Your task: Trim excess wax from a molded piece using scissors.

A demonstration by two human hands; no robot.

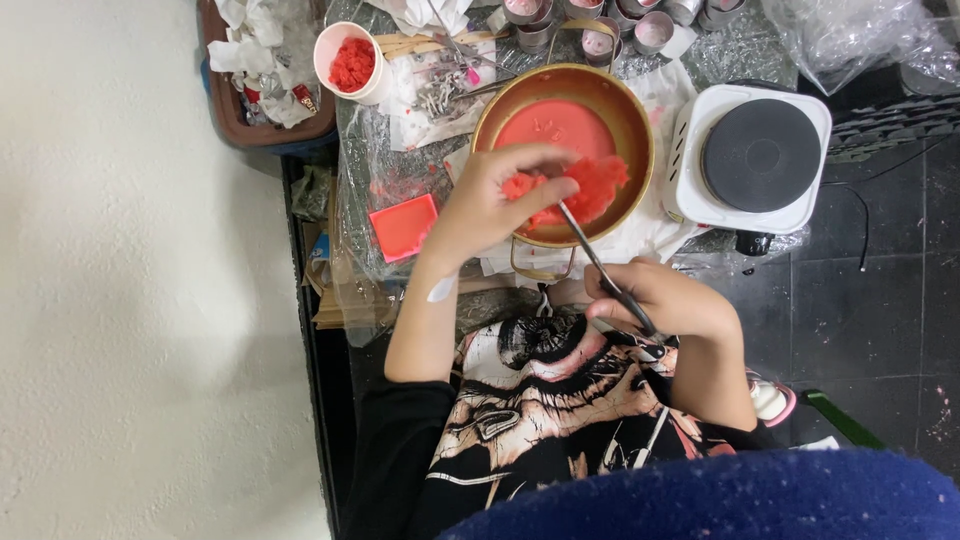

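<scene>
A red wax chunk (590, 185) is held over the pan (640, 130), pinched by the left hand (490, 205); fingers are closed on its near-left edge, thumb on top. The right hand (665, 295) is clamped round a thin metal tool (600, 265), whose tip is pressed against the chunk from below, just right of the left thumb.

Handling, as judged: chunk looks light, brittle, crumbly at the edges and prob. a bit greasy, so a firm pinch on the thickest part is called for, not on the ragged rim, which would likely break off. A flat red slab (555, 125) is set in the pan bottom, just beyond the left fingers; it looks hard and stuck to the metal.

Well right of the hands, a white hotplate (760, 155) w/ a dark disc is seen. Just left of the left wrist, a square red block (403, 226) lies on the plastic-covered desk (360, 180). Further left and beyond, a cup (352, 62) of red bits stands; small metal tins (598, 42) are lined up beyond the pan.
</scene>
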